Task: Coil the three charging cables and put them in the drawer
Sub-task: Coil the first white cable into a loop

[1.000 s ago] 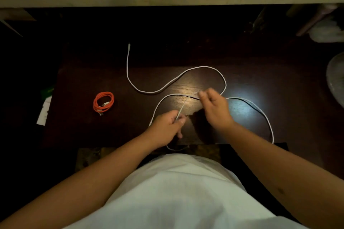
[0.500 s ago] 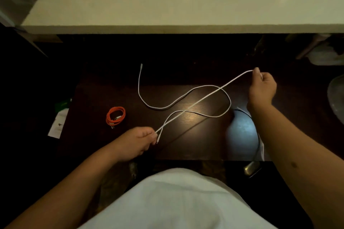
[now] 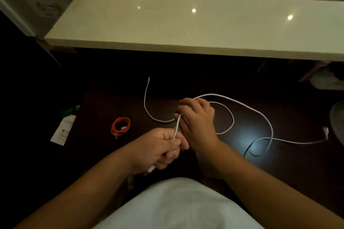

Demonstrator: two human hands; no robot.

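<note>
Since half a second ago the right hand (image 3: 198,117) has come back from the far right of the dark table (image 3: 290,165) and now sits close above the left hand (image 3: 158,147), so the white cable it had stretched out is slack again.

Three cables show. One orange cable (image 3: 120,127) is already coiled and lies flat, to the left of the left hand and well apart from it. Two white ones are uncoiled. The first white cable (image 3: 260,115) runs up from the left fist to the right hand, then swings out in one wide loop to the right of the hands and ends beside a small white plug (image 3: 325,132) near the right edge of the table. The second white cable (image 3: 145,106) lies loose behind the hands, and its far end points toward the pale shelf (image 3: 186,29).

Left fingers are closed tight around the first white cable, with its connector sticking out below the fist. Right fingers are curled, with the same cable pinched between them. No drawer can be made out in this dark view.
</note>
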